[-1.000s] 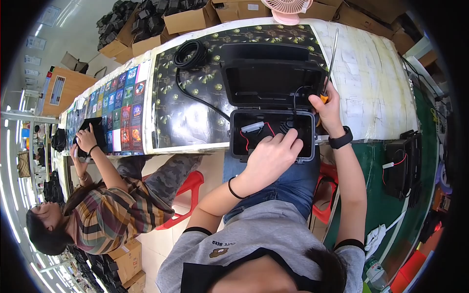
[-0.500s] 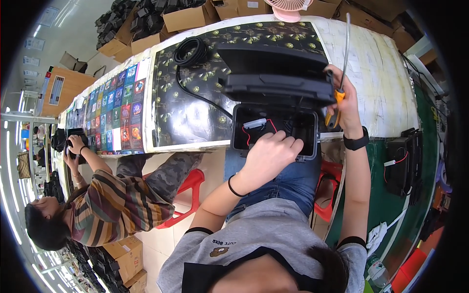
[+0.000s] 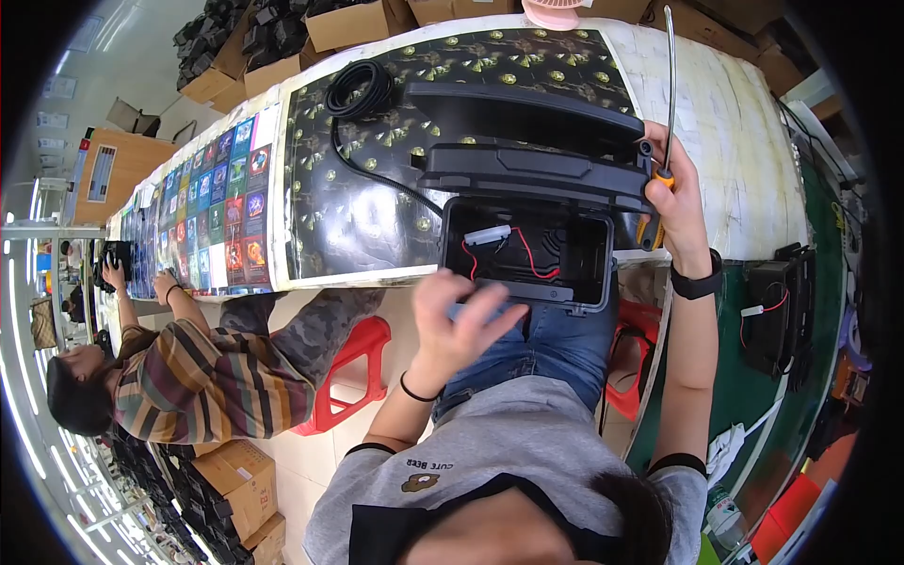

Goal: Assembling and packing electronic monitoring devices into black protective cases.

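head view: open black box (image 3: pixel 607 252) sits at the table (image 3: pixel 730 188) edge. step, as judged: handling its raised lid (image 3: pixel 537 175). right hand (image 3: pixel 680 193) curls round a screwdriver (image 3: pixel 665 177), touching the lid's side; left hand (image 3: pixel 460 318) blurred, loosely spread, seemingly empty. moving the lid next calls for keeping the screwdriver clear. box's near-left corner hidden; red wire (image 3: pixel 530 254) ends unclear.
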The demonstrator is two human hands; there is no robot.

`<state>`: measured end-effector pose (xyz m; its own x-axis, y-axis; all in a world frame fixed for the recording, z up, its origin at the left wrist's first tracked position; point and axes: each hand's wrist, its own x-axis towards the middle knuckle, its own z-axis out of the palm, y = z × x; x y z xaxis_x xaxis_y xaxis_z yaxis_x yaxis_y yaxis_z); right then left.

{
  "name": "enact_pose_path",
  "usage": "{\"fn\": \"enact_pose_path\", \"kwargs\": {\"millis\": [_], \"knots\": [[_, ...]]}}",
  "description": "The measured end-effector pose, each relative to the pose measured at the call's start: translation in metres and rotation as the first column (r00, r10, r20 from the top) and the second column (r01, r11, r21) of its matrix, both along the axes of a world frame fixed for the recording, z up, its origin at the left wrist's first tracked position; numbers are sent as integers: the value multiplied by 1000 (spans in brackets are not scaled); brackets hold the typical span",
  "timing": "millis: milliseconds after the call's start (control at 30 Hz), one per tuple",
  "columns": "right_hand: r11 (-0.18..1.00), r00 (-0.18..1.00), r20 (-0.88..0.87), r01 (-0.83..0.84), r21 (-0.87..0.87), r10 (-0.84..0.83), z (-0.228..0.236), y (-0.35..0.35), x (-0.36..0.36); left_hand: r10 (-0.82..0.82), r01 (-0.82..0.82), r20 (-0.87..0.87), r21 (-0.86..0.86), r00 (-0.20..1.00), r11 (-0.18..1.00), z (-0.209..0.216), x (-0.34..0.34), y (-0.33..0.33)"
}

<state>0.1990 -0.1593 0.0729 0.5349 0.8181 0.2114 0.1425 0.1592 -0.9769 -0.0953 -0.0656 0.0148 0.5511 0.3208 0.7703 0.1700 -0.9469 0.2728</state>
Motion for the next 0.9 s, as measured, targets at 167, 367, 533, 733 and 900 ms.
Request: {"fn": "enact_pose_path", "kwargs": {"millis": [167, 367, 533, 733, 900], "knots": [[999, 997, 64, -38, 32, 36, -1, -2, 0, 53, -91, -121, -330, 991, 940, -5, -4, 11], [991, 993, 78, -96, 99, 88, 3, 5, -5, 106, -140, -121, -333, 987, 932, 12, 12, 24], [998, 995, 85, -59, 11, 58, 5, 2, 0, 96, -39, 111, -427, 989, 903, -1, 20, 29], [990, 978, 181, -78, -119, 99, 27, -4, -4, 122, 25, 184, -643, 975, 766, 1, 22, 28], [965, 933, 309, -109, -240, 182, 32, -5, -11, 188, -45, 166, -624, 968, 780, 5, 24, 34]]}}
